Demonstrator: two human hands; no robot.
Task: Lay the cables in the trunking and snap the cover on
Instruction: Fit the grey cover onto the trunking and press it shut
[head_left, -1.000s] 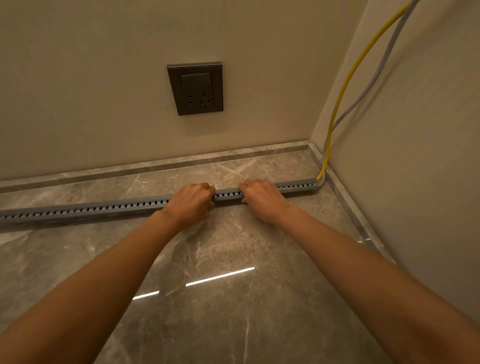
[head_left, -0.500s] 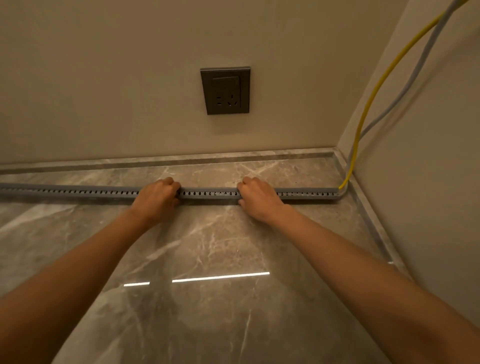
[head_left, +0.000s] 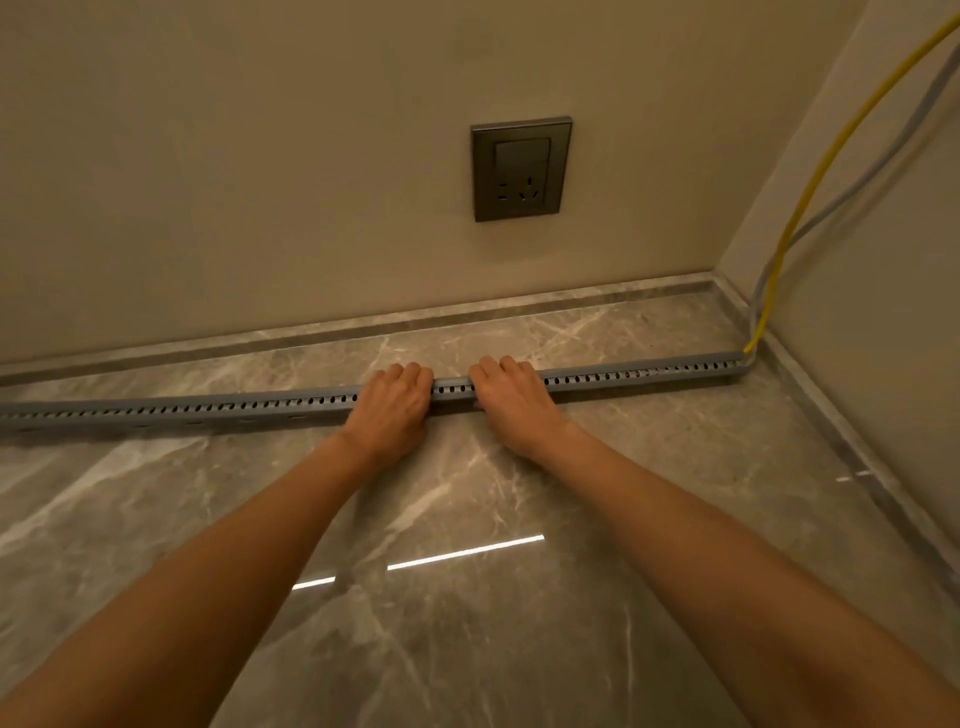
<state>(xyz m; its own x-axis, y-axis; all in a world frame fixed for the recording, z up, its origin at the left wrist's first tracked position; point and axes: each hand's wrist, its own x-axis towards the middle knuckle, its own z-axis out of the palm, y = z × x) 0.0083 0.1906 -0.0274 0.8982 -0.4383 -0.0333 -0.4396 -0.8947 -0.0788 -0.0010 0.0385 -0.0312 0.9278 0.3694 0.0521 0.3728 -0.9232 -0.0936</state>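
Observation:
A long grey slotted trunking (head_left: 208, 410) lies on the marble floor, running from the left edge to the right-hand corner. My left hand (head_left: 389, 408) and my right hand (head_left: 511, 402) rest side by side on its middle, palms down, fingers curled over its top. A short stretch of trunking shows between them. A yellow cable (head_left: 810, 192) and a grey cable (head_left: 878, 166) come down the right wall and enter the trunking's right end (head_left: 740, 364). The cables inside the trunking are hidden.
A dark wall socket (head_left: 521, 169) sits on the back wall above my hands. A marble skirting strip (head_left: 363, 327) runs along the back wall, a second along the right wall. The glossy marble floor (head_left: 467, 597) reflects a light strip.
My left hand has slid right along the trunking and now sits close to my right hand. The view has shifted, so the socket appears further right.

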